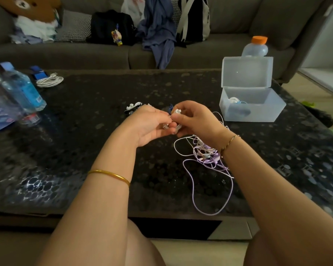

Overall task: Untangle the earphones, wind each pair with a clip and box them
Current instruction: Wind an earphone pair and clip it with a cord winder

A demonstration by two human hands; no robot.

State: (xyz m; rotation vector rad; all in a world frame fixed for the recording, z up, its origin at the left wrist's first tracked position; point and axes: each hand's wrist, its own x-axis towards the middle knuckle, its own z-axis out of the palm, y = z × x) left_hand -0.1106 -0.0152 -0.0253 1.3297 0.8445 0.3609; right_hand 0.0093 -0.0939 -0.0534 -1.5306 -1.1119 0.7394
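Note:
Both my hands meet above the middle of the dark table. My left hand and my right hand pinch a wound white earphone between their fingertips; a clip's metal part shows under the fingers. A tangle of white and purple earphones lies below my right wrist, one purple loop trailing to the table's near edge. The clear box stands open at the right, with a wound pair inside. Black-and-white clips lie just behind my left hand.
Water bottles lie at the left, with a coiled white cable behind them. An orange-capped bottle stands behind the box lid. A grey sofa with bags and clothes runs along the far side.

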